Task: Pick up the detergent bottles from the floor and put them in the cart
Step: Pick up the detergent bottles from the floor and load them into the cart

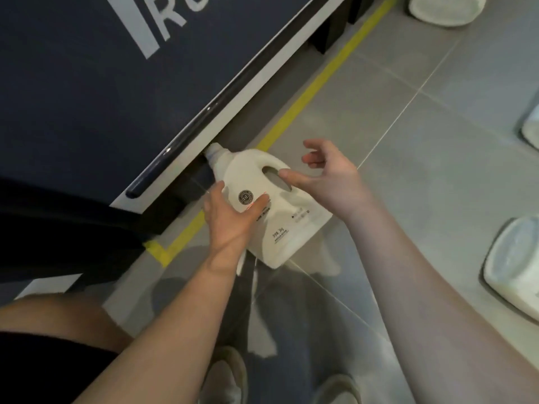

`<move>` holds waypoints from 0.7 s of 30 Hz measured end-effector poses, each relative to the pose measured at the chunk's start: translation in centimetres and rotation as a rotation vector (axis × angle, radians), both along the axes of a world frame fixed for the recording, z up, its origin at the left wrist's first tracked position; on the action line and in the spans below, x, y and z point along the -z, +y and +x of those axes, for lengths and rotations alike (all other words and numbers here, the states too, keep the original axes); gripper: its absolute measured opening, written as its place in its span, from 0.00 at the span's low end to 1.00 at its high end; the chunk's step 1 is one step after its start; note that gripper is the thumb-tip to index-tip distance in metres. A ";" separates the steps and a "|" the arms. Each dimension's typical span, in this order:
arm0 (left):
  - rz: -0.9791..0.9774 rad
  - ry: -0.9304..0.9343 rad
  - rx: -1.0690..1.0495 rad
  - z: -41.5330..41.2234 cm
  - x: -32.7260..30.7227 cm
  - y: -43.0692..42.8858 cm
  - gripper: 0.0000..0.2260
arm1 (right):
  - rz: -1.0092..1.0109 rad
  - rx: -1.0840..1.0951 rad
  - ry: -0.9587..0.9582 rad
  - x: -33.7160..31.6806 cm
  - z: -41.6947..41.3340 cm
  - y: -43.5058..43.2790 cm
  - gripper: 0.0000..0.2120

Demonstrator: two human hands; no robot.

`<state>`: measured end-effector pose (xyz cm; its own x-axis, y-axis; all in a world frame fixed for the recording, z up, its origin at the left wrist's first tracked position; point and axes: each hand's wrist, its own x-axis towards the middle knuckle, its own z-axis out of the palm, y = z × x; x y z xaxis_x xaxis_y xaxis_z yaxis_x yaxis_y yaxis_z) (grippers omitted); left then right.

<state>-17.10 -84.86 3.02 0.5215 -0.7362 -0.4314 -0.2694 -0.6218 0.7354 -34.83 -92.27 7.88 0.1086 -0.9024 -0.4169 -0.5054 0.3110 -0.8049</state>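
Head camera, looking down: your left hand [230, 220] grips a white detergent bottle [283, 217] by its left side. The thumb lies across the front label beside a round black emblem, and the other fingers are hidden behind the body. Your right hand [329, 176] is at the bottle's handle, loosely spread and holding nothing. Its thumb touches the edge of the handle opening while the other fingers curl in the air, apart from the plastic.

The detergent bottle is lifted clear of the grey tiled floor [423, 158] and tilted. Its cap end [214, 150] points up and to the left, just beside the dark rail [186, 132] that runs along the white edge of the dark blue cart [73, 112]. The bottle is outside the cart. Large white letters on the blue panel are cut off by the frame.

A yellow tape line [318, 83] runs on the floor alongside the cart's edge and turns a corner below your left wrist.

A second bottle [446, 10] lies on the tiles at top right. A third bottle [532, 126] sits at the right edge, mostly out of frame, and a fourth bottle [513, 263] is at lower right. All three are well apart from the one you hold. Your shoes [230, 380] show at the bottom and a bare knee [58, 316] at lower left.
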 end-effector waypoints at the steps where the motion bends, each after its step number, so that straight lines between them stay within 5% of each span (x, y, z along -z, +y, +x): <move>1: 0.004 -0.012 -0.017 0.1 0.8 -0.1 0.47 | 0.018 0.001 0.024 0.9 0.2 0.0 0.38; 12: 0.134 0.010 -0.028 0.3 5.1 -0.3 0.44 | 0.173 -0.176 0.327 9.1 0.3 2.6 0.44; 21: 0.155 0.024 0.277 2.1 7.4 -1.0 0.55 | 0.310 0.084 0.387 8.2 0.0 8.6 0.44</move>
<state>-15.02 -85.82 -4.36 0.2985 -0.7735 -0.5591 -0.4279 -0.6322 0.6460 -34.86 -83.67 -0.32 -0.1748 -0.7290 -0.6618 -0.7118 0.5580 -0.4266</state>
